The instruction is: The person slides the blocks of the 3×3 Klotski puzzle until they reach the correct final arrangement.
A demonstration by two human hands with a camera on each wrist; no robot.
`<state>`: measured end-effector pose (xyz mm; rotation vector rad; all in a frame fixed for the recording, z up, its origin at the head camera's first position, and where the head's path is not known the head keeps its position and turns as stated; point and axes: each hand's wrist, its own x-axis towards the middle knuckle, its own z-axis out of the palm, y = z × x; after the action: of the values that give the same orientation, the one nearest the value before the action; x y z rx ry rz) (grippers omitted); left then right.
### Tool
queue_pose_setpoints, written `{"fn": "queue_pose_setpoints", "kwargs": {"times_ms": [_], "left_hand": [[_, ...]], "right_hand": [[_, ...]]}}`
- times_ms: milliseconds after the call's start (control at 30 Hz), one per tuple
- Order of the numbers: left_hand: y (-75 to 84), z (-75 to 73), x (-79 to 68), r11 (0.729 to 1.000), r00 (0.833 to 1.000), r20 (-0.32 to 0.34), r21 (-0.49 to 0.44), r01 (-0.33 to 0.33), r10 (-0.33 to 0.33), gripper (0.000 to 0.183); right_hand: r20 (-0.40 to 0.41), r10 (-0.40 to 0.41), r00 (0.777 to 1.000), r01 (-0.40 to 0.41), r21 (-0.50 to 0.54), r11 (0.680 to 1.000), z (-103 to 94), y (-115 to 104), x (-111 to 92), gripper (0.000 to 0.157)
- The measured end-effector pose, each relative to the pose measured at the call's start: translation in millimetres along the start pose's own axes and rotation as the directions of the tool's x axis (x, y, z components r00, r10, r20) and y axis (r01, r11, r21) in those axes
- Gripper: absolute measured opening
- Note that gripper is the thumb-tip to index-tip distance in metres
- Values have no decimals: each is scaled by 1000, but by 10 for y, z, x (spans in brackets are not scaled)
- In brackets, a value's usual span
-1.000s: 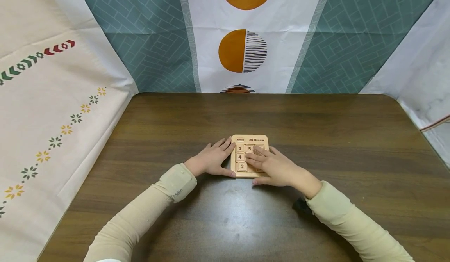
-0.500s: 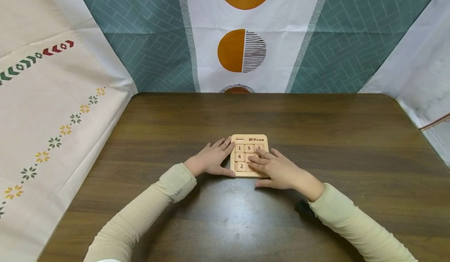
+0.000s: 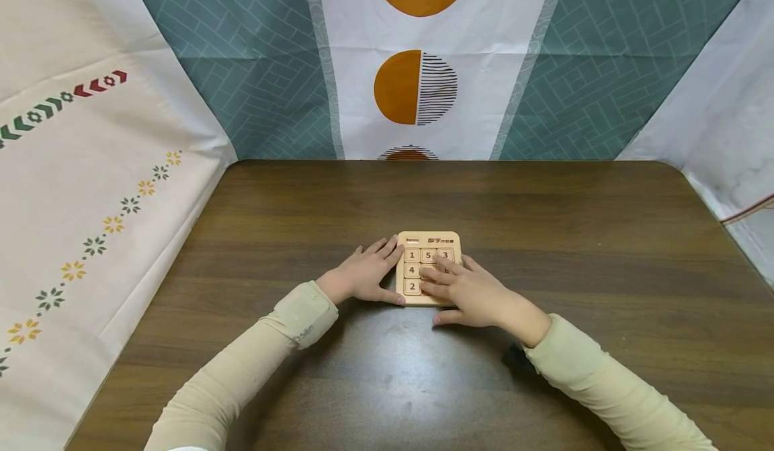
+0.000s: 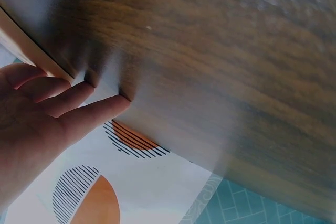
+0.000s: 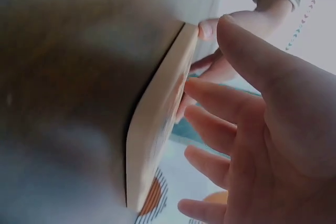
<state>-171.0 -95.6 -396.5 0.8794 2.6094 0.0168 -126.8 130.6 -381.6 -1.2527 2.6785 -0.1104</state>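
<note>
A light wooden sliding number puzzle lies flat on the table in the head view. Tiles 1, 5 and 3 form its top row, with 4 and 2 down the left column. My left hand lies along the puzzle's left edge, fingers straight, thumb at the near left corner. My right hand reaches over from the right, its extended fingertips on the middle and lower tiles, thumb by the near edge. It covers most of the tiles there. The right wrist view shows the puzzle's thick side edge-on.
The dark wooden table spreads around the puzzle on all sides. Behind its far edge hangs a patterned cloth. A pale embroidered cloth borders the left, and a whitish sheet the right.
My right hand first drew back slightly to the right, then moved left over the tiles. Tile 2 has slid left, into line under 4. My left hand has stayed in place.
</note>
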Motion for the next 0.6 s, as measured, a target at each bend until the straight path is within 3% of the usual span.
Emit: {"fn": "queue_pose_setpoints", "kwargs": {"times_ms": [267, 600], "left_hand": [[3, 5, 3, 1000, 1000, 6, 5, 9, -9, 103], [-4, 12, -5, 1000, 1000, -14, 10, -12, 12, 102]], "right_hand": [[15, 88, 996, -88, 31, 996, -1, 73, -27, 66], [24, 17, 1000, -19, 58, 998, -11, -15, -118, 62]]}}
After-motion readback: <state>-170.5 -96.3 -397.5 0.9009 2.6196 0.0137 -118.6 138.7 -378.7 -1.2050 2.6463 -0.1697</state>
